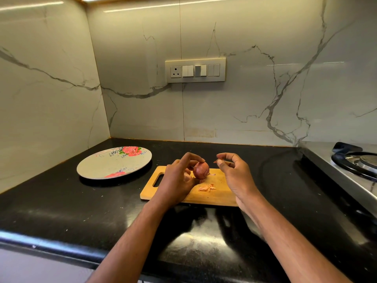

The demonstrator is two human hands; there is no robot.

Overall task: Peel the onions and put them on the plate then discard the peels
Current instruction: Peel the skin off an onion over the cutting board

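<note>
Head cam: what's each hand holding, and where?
Left hand grips the onion around its left side and top. Right hand pinches a small peel scrap at its fingertips.

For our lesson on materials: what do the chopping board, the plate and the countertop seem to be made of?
Chopping board: wood or bamboo, matt; tan with faint grain.
Plate: possibly melamine or ceramic; grey, printed roses, dull sheen.
Countertop: polished black stone, likely granite; speckled, mirrors the light.

Bare counter (61, 211) in front of my arms, open path left to the plate (98, 170). Cutting board (220, 196) sits between my hands, peel scraps (206, 187) on it. Stove (350, 166) blocks the right, walls close off back and left
</note>
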